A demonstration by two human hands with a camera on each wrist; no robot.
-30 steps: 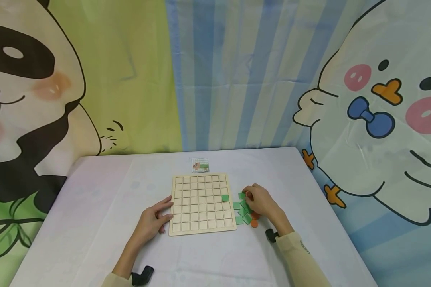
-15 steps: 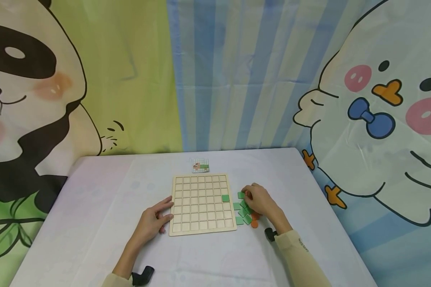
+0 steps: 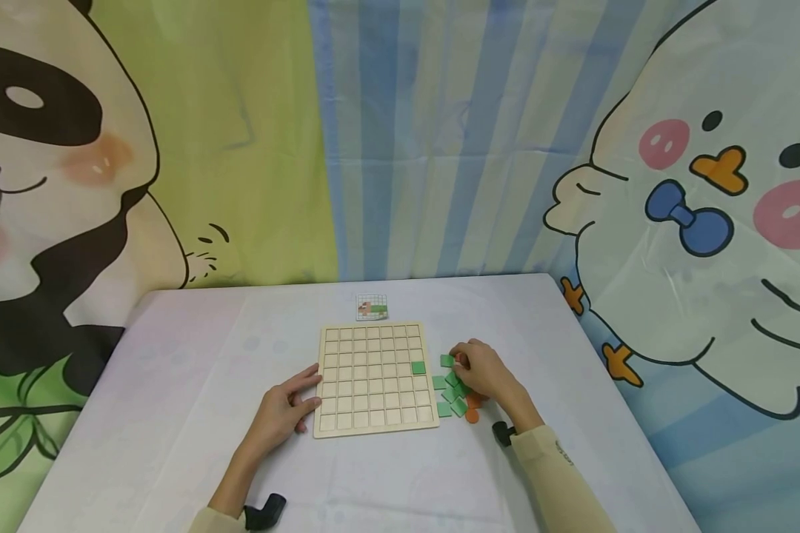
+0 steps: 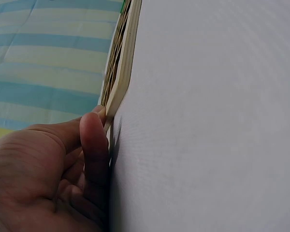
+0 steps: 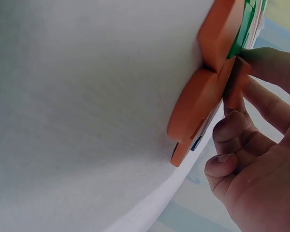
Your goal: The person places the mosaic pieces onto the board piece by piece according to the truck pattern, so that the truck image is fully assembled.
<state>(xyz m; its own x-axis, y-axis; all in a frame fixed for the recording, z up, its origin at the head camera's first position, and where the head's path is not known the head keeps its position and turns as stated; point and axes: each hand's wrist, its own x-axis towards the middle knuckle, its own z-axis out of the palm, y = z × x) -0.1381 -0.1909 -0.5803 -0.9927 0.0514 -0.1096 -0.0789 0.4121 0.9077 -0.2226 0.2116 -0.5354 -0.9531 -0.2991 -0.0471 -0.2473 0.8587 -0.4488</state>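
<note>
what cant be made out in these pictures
Head: details of the small rectangular multicoloured card, too small.
Head: flat orange pieces, partly hidden by the right hand.
Left wrist: pale wooden gridded board, cut off by top edge.
Right wrist: shape of dark blue sliver, hidden behind orange pieces.

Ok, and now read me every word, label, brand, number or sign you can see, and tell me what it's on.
Nothing is readable in any view.
Right sleeve: small dark marks that look like lettering, too small to read.
Picture card beyond the wooden board: a tiny gridded picture; any text is too small to make out.
Wooden board: none visible.
Backdrop: cartoon drawings and stripes, no words visible.
</note>
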